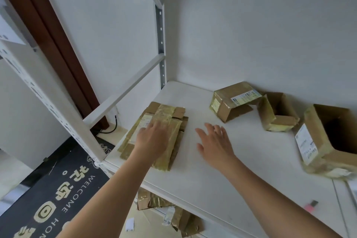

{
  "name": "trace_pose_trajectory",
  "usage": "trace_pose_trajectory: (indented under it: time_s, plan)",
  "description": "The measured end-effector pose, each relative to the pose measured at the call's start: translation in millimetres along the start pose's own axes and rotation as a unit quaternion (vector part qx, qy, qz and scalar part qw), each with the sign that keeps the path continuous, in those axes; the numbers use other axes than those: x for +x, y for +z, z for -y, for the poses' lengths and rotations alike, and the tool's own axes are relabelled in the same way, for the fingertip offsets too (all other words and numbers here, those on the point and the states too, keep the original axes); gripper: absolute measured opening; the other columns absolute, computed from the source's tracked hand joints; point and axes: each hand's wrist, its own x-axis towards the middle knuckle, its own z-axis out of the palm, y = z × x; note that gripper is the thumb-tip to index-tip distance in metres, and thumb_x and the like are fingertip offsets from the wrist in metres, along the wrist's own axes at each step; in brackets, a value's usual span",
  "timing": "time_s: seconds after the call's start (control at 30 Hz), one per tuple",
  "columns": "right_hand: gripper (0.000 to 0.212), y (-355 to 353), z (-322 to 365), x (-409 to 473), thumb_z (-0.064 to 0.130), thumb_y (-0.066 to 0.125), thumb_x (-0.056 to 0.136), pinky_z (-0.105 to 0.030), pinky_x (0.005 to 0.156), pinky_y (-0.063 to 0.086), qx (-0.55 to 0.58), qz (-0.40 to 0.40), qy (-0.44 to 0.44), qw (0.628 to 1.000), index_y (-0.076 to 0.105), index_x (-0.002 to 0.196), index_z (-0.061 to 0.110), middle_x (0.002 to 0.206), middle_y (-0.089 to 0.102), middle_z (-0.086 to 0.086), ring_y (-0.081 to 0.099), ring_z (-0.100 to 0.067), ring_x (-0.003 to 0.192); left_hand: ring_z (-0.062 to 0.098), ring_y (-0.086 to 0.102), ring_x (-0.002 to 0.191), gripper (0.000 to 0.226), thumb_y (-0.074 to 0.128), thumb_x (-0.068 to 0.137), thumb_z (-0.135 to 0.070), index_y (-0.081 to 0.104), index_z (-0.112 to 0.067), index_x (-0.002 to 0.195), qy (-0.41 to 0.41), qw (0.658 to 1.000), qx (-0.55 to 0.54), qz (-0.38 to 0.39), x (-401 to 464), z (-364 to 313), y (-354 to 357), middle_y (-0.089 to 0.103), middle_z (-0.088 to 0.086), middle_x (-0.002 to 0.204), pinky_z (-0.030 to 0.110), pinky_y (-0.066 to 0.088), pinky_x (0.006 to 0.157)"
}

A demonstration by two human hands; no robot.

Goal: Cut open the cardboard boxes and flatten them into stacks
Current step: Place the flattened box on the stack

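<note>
A stack of flattened, taped cardboard boxes (170,118) lies at the left end of the white shelf (231,170). My left hand (152,139) presses flat on top of that stack. Just right of it, my right hand (214,141) hovers over the bare shelf with fingers spread, holding nothing. Three unflattened boxes stand further right: one with a label (231,100) near the back wall, an opened one (276,112) beside it, and a larger open box (326,139) on its side at the right edge.
A pink utility knife (311,206) lies on the shelf at the lower right. White shelf uprights (161,31) frame the left side. Cardboard scraps (173,214) lie on the floor below, beside a dark welcome mat (58,199).
</note>
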Motion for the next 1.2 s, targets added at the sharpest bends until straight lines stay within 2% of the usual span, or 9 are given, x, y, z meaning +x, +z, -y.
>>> trace_pose_trajectory:
  time_s: [0.1, 0.3, 0.43, 0.53, 0.63, 0.73, 0.83, 1.0, 1.2]
  plan:
    - [0.051, -13, -38, -6, 0.040, 0.041, 0.101, -0.044, 0.117, 0.022, -0.007, -0.020, 0.042, 0.999, 0.030, 0.149, 0.025, 0.151, 0.032, -0.008, 0.031, -0.029, 0.136, 0.022, 0.056, 0.112, 0.024, 0.037, 0.104, -0.025, 0.054, -0.018, 0.120, 0.051, 0.997, -0.033, -0.040, 13, -33, -12, 0.054, 0.000, 0.119, 0.031, 0.043, 0.075]
    - [0.053, -17, -94, -2, 0.041, 0.043, 0.101, -0.038, 0.111, 0.033, -0.003, -0.051, 0.107, 0.993, 0.032, 0.149, 0.022, 0.146, 0.039, -0.009, 0.037, -0.028, 0.130, 0.022, 0.056, 0.110, 0.030, 0.035, 0.105, -0.035, 0.051, -0.018, 0.123, 0.117, 0.990, -0.035, -0.073, 41, -87, -4, 0.053, 0.001, 0.116, 0.034, 0.043, 0.072]
    - [0.057, 0, -109, 20, 0.038, 0.045, 0.101, -0.038, 0.099, 0.038, 0.115, -0.089, 0.137, 0.980, 0.024, 0.152, 0.022, 0.137, 0.046, -0.011, 0.037, -0.031, 0.125, 0.022, 0.056, 0.108, 0.031, 0.034, 0.105, -0.036, 0.051, -0.018, 0.122, 0.137, 0.986, -0.014, -0.099, 62, -101, 13, 0.055, 0.002, 0.113, 0.032, 0.039, 0.069]
    - [0.057, 17, -115, 44, 0.039, 0.040, 0.102, -0.039, 0.091, 0.035, 0.234, -0.122, 0.157, 0.952, 0.016, 0.153, 0.031, 0.128, 0.048, -0.011, 0.035, -0.032, 0.124, 0.022, 0.057, 0.104, 0.030, 0.033, 0.105, -0.036, 0.052, -0.018, 0.120, 0.141, 0.983, 0.016, -0.120, 77, -101, 27, 0.055, 0.001, 0.110, 0.032, 0.036, 0.067]
    - [0.051, 27, -120, 66, 0.044, 0.035, 0.103, -0.040, 0.108, 0.026, 0.354, -0.126, 0.144, 0.915, 0.020, 0.152, 0.038, 0.137, 0.048, -0.007, 0.034, -0.030, 0.134, 0.021, 0.057, 0.103, 0.030, 0.034, 0.105, -0.036, 0.052, -0.017, 0.119, 0.140, 0.981, 0.021, -0.134, 87, -100, 38, 0.055, 0.001, 0.109, 0.031, 0.036, 0.067]
    - [0.051, 29, -118, 75, 0.047, 0.039, 0.102, -0.039, 0.120, 0.019, 0.506, -0.090, 0.148, 0.845, 0.029, 0.151, 0.038, 0.158, 0.028, 0.008, 0.019, -0.019, 0.148, 0.022, 0.057, 0.105, 0.030, 0.034, 0.105, -0.036, 0.052, -0.017, 0.119, 0.141, 0.981, 0.021, -0.132, 88, -99, 44, 0.055, 0.002, 0.110, 0.031, 0.037, 0.069]
    - [0.044, 19, -110, 66, 0.038, 0.045, 0.103, -0.028, 0.112, 0.029, 0.600, -0.122, 0.166, 0.773, 0.045, 0.145, 0.025, 0.150, 0.041, 0.009, 0.035, -0.010, 0.139, 0.021, 0.057, 0.104, 0.030, 0.034, 0.105, -0.036, 0.052, -0.017, 0.119, 0.132, 0.984, 0.017, -0.118, 83, -97, 45, 0.055, 0.002, 0.110, 0.031, 0.038, 0.067]
    - [0.014, 4, -102, 10, 0.027, 0.067, 0.093, -0.017, 0.071, 0.043, 0.618, -0.205, 0.265, 0.711, 0.068, 0.099, 0.014, 0.105, 0.067, 0.004, 0.061, -0.008, 0.095, 0.019, 0.057, 0.103, 0.031, 0.034, 0.105, -0.037, 0.052, -0.017, 0.118, 0.121, 0.989, 0.000, -0.089, 56, -101, 30, 0.055, 0.000, 0.110, 0.030, 0.038, 0.065]
    - [0.024, 0, -93, -81, 0.002, 0.059, 0.095, -0.033, 0.084, 0.052, 0.658, -0.135, 0.285, 0.683, 0.058, 0.102, 0.025, 0.117, 0.063, 0.007, 0.064, -0.011, 0.100, 0.017, 0.058, 0.102, 0.035, 0.031, 0.105, -0.038, 0.055, -0.019, 0.123, 0.109, 0.988, -0.099, -0.045, 8, -117, 5, 0.057, -0.002, 0.115, 0.030, 0.047, 0.070]
